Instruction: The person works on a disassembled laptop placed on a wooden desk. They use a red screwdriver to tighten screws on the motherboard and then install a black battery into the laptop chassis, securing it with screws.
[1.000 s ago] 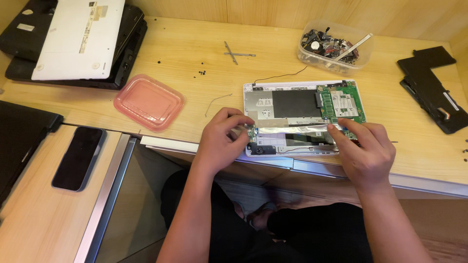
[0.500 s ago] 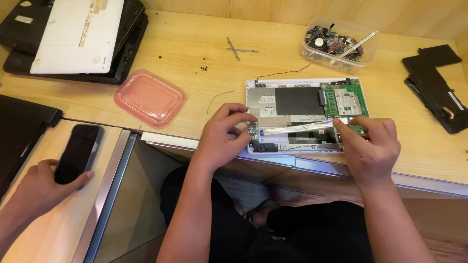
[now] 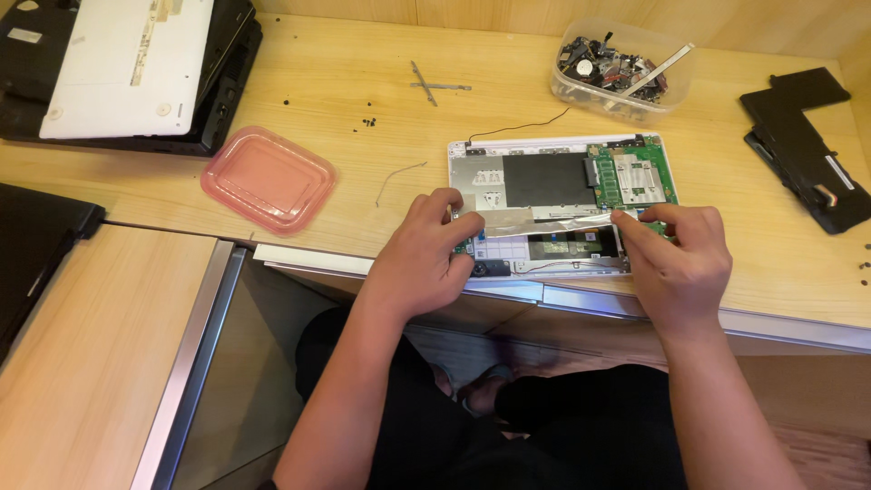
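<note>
An opened white laptop base [image 3: 553, 172] lies on the wooden table, its green circuit board [image 3: 635, 177] and black pad exposed. A thin silvery strip [image 3: 544, 220] stretches across its lower half. My left hand [image 3: 426, 259] presses on the strip's left end and the base's front left corner. Thumb and fingers of my right hand [image 3: 676, 259] pinch the strip's right end, lifted slightly off the base.
A pink plastic lid [image 3: 269, 179] lies left of the base. A clear tub of small parts [image 3: 617, 73] stands at the back right. Stacked laptops [image 3: 127, 68] sit at the back left, black panels [image 3: 803, 145] at the right. Loose screws [image 3: 367, 121] and a metal bracket [image 3: 435, 86] dot the table.
The phone on the left desk is gone, as is another person's hand that had reached for it. My right hand has shifted to pinch the strip's end.
</note>
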